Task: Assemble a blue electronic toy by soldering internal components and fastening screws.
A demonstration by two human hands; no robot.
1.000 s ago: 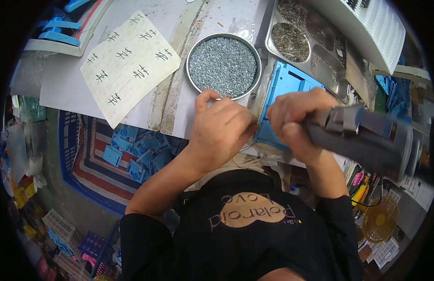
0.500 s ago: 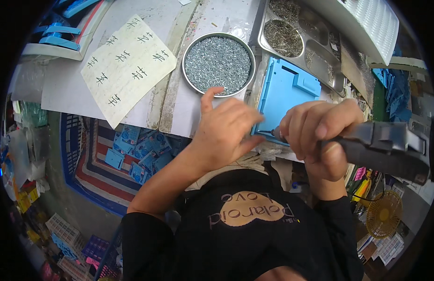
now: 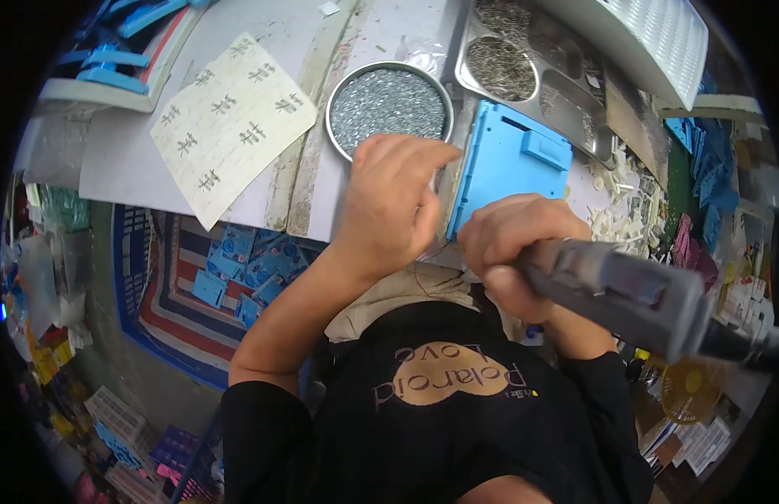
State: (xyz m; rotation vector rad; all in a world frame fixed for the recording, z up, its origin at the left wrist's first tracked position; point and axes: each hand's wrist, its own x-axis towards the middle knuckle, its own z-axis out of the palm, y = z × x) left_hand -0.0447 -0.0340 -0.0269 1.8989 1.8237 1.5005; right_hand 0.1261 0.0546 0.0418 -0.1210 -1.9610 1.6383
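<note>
My right hand point(image 3: 524, 235) is wrapped round a dark electric screwdriver point(image 3: 621, 290), whose body points off to the lower right. Its tip is hidden behind the hand, by the near edge of a light-blue plastic housing point(image 3: 507, 160). My left hand point(image 3: 385, 202) hovers between that housing and a round metal bowl point(image 3: 330, 126) full of small silvery screws point(image 3: 389, 105). Its fingers are curled, with the index bent toward the housing's left edge. Whatever they may hold is hidden.
A metal compartment tray point(image 3: 536, 88) holds more small parts at the back right. White plastic pieces point(image 3: 625, 210) lie right of the housing. A marked paper sheet point(image 3: 234, 126) lies on the left. Below the table edge, a blue basket point(image 3: 129, 277) contains blue parts.
My left hand has curled its fingers and turned, staying beside the housing. My right hand has moved left and slightly down, and the screwdriver has swung lower.
</note>
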